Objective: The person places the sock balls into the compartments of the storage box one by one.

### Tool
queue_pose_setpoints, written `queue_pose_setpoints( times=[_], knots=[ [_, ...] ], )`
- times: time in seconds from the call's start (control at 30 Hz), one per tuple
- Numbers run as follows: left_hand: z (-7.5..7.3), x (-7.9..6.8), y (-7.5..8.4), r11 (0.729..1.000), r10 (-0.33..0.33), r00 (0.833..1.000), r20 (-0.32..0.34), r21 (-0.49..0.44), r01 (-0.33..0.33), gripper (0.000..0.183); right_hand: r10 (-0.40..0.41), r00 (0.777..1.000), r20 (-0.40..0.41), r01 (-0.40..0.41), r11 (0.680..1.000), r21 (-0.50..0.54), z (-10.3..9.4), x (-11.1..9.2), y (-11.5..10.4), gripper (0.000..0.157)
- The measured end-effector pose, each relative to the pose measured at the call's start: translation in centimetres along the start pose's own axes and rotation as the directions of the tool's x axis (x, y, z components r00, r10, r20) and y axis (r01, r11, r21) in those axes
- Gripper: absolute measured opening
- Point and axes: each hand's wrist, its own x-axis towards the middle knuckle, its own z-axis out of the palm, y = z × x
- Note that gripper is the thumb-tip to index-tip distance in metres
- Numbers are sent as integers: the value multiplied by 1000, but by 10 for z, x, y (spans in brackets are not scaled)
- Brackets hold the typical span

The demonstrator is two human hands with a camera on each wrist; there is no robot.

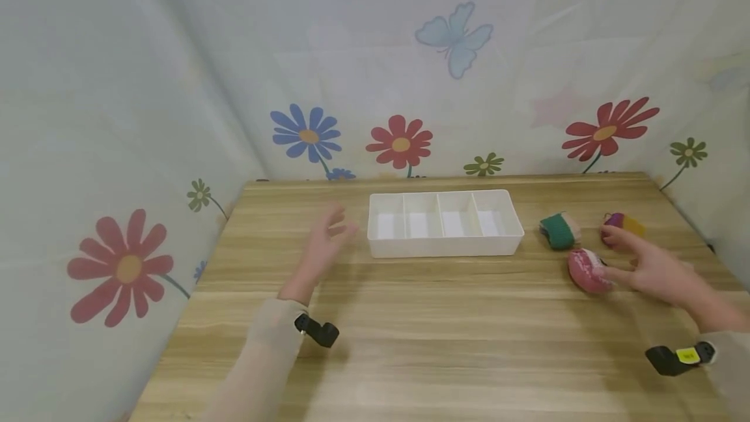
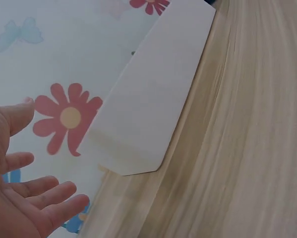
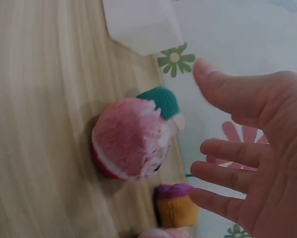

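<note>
My right hand (image 1: 662, 272) hovers at the right of the table, thumb and fingers spread, with nothing in its grasp. By its thumb in the head view lies a pink-and-white knitted bundle (image 1: 588, 271), rounded like a balled sock. A green-and-beige knitted bundle (image 1: 559, 231) sits just behind that one. Partly covered by my fingers is a purple-and-yellow bundle (image 1: 633, 225), which shows more fully in the right wrist view (image 3: 175, 206). My left hand (image 1: 324, 243) is held left of a white divided tray (image 1: 445, 247), fingers loosely extended and holding nothing.
The white tray stands near the back of the wooden table (image 1: 410, 331), its compartments side by side. Another pink bundle (image 3: 165, 233) peeks in at the bottom of the right wrist view. Behind the table hangs a flower-printed curtain (image 1: 351, 70).
</note>
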Motion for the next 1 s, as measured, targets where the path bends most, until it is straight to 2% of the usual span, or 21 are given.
queue_pose_setpoints(
  times=[0.13,0.3,0.43,0.53,0.63,0.8,0.9,1.0],
  knots=[
    [10,0,-8,998,-38,999,3,-51,38,65,-40,998,52,41,999,-16,11,0,12,89],
    [20,1,-19,996,-55,998,39,-73,58,64,-132,990,55,130,991,40,24,3,21,90],
    [26,2,-21,997,-44,997,56,-64,48,59,-171,983,60,166,983,75,28,6,25,90],
    [30,1,-25,995,-27,998,60,-91,33,58,-191,979,67,186,980,76,29,7,27,90],
    [33,-2,-25,989,-1,997,76,-150,13,58,-207,977,58,205,978,42,30,9,29,91],
    [34,-9,-9,966,26,991,128,-260,8,58,-205,977,62,201,978,64,32,12,33,89],
    [36,-7,-12,951,47,989,143,-308,-1,55,-203,978,53,199,978,69,34,15,34,88],
    [40,-2,-21,941,48,988,145,-338,4,51,-213,977,20,212,977,33,37,18,33,85]
  ],
)
